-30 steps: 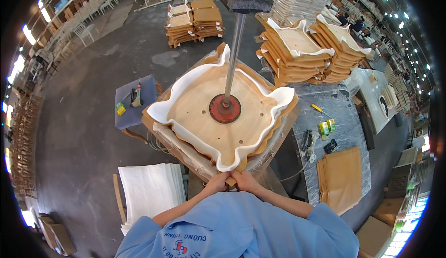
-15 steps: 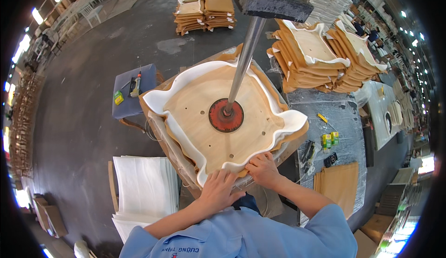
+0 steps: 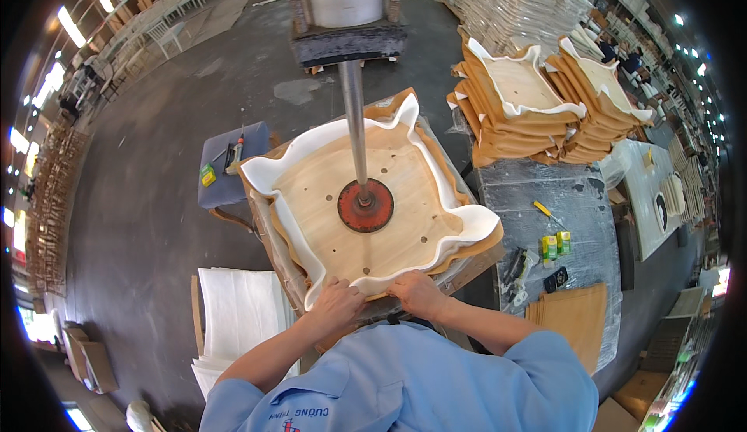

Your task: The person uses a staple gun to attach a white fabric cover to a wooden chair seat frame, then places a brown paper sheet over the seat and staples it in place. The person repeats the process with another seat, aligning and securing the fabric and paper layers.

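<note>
A square plywood seat panel [image 3: 311, 179] lies on a raised stand in front of me, holes in its face. White foam padding [image 3: 272, 169] and a tan cover sheet [image 3: 490, 241] curl up around its edges, flaring at the corners. A round red press disc [image 3: 366, 205] on a steel rod [image 3: 354, 121] bears down on the panel's middle. My left hand [image 3: 340, 301], fingers curled, grips the near edge of the padding close to the near-left corner. Beside it my right hand [image 3: 419, 293] pinches the same edge farther right. My fingertips partly hide the edge.
On the left, a blue padded stool [image 3: 216, 187] bears a tool, with white sheets [image 3: 237, 307] stacked nearer. A plastic-wrapped table [image 3: 498, 191] at right holds a yellow-handled tool [image 3: 545, 211], small boxes [image 3: 549, 248] and tan sheets [image 3: 572, 315]. Padded panels [image 3: 513, 121] are piled behind.
My view has shifted, so the press rod appears more upright. My left hand's fingers, flatter before, are now curled over the near edge; my right hand stays on that edge.
</note>
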A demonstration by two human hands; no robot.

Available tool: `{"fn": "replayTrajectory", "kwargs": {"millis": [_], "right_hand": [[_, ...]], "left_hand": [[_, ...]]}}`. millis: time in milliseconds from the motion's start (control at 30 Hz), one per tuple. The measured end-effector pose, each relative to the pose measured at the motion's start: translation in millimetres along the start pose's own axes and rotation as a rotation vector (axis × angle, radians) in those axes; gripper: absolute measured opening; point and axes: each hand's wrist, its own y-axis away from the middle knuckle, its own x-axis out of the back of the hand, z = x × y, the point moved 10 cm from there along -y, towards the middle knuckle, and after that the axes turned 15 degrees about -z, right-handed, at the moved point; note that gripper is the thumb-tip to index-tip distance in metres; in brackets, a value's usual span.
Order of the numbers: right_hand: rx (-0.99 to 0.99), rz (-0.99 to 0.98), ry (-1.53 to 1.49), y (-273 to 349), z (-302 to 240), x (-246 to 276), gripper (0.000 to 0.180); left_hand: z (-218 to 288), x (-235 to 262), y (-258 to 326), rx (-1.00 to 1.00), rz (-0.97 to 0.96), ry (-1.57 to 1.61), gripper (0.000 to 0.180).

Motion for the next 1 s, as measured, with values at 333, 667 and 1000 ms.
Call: {"fn": "replayTrajectory", "kwargs": {"millis": [333,667,1000], "right_hand": [[-0.142,0.014,0.111,55.4,81.4,49.2,0.011],[-0.213,0.019,0.185,57.4,39.5,27.7,0.012],[-0.175,0.371,-0.420,52.1,-82.0,33.0,0.021]], "left_hand": [[5.5,-14.3,-37.1,-0.083,-0.036,-0.030,0.033],[-56.1,-11.7,6.6,-0.086,-0.022,-0.040,0.034],[-192.4,32.7,64.2,0.262,0.177,-0.051,0.017]]}}
